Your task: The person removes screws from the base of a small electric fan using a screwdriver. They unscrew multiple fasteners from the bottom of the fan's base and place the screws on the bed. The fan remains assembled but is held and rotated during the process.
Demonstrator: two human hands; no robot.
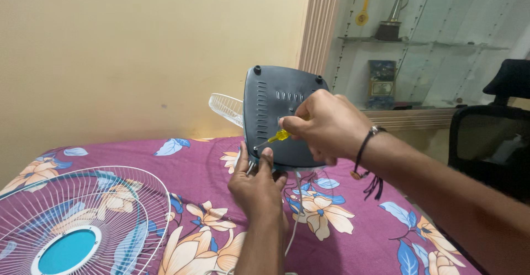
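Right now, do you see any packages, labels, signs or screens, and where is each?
Label: a small pale rectangular patch on the dark grey fan base, mostly hidden behind the right hand.
Framed picture or plaque: on the lower glass cabinet shelf at right, upright rectangle, blue and pale tones.
No packages or screens in view.

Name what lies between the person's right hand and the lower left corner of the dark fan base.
The head view shows a yellow-handled screwdriver spanning it, from the right hand to the fan base corner.
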